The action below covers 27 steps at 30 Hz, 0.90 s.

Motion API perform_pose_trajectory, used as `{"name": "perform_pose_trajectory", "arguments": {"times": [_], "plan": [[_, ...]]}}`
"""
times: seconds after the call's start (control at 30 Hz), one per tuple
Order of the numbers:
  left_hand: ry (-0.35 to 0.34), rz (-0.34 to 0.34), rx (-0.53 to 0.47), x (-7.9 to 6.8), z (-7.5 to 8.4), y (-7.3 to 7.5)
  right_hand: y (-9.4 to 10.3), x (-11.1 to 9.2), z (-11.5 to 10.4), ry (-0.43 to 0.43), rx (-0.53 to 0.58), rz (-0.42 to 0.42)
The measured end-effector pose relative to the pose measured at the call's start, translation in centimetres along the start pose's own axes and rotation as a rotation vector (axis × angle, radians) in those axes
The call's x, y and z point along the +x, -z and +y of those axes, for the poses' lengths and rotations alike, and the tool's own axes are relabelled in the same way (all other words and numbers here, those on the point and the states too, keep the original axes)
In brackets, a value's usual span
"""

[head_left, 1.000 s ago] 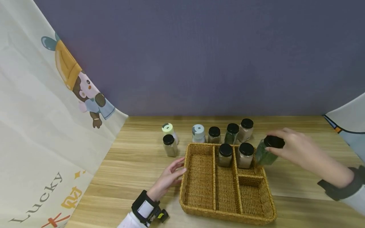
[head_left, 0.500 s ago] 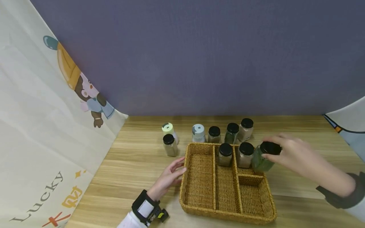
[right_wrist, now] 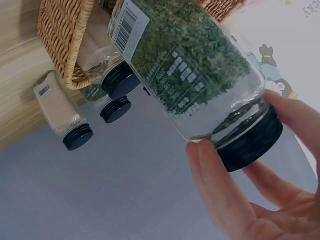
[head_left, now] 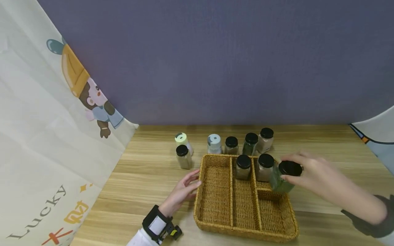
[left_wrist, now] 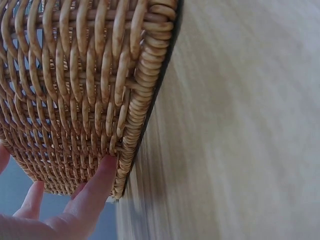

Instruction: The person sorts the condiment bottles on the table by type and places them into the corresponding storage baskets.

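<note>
My right hand (head_left: 317, 174) pinches a glass spice jar of green dried herbs (right_wrist: 195, 65) near its black lid, fingers and thumb around the neck. In the head view that jar overlaps the right rim of the woven basket (head_left: 244, 229), by the two small right compartments. My left hand (head_left: 181, 191) rests with extended fingers against the basket's left side; in the left wrist view its fingertips (left_wrist: 106, 165) touch the wicker wall. Inside the basket, one black-lidded jar (head_left: 243, 167) stands in the middle compartment and another (head_left: 265, 168) in the back right one.
Behind the basket stand a blue-capped shaker (head_left: 214, 144), a brownish jar (head_left: 231, 146), a green herb jar (head_left: 250, 144) and a pale jar (head_left: 265, 140). To the left are a yellow-capped shaker (head_left: 181, 139) and a black-lidded jar (head_left: 184, 158). A dark panel (head_left: 215, 68) rises behind the table.
My right hand has brought the herb jar slightly left and toward the front, from beside the back right compartment to over the basket's right rim. The left hand and basket have stayed put.
</note>
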State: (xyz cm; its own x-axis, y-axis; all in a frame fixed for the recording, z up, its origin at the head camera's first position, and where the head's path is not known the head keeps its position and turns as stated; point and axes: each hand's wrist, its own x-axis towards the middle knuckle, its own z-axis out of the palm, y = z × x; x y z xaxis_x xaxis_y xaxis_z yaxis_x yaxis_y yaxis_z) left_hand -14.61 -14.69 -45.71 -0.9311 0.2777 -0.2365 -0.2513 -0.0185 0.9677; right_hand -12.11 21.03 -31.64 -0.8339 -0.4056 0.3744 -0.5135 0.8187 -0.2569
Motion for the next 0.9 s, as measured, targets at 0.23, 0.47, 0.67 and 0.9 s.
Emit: {"name": "perform_pose_trajectory", "arguments": {"times": [0.23, 0.47, 0.67, 0.9], "plan": [[-0.003, 0.009, 0.031, -0.1, 0.0, -0.1, -0.4, -0.4, -0.7, 0.003, -0.011, 0.033], [0.007, 0.025, 0.065, -0.2, 0.2, -0.1, -0.5, -0.7, -1.0, -0.006, -0.015, 0.015], [0.012, 0.020, 0.063, -0.2, 0.2, 0.0, -1.0, -1.1, -1.1, 0.051, -0.007, 0.084], [0.014, 0.021, 0.057, -0.2, 0.2, -0.1, -1.6, -1.6, -1.1, 0.095, 0.026, 0.100]]}}
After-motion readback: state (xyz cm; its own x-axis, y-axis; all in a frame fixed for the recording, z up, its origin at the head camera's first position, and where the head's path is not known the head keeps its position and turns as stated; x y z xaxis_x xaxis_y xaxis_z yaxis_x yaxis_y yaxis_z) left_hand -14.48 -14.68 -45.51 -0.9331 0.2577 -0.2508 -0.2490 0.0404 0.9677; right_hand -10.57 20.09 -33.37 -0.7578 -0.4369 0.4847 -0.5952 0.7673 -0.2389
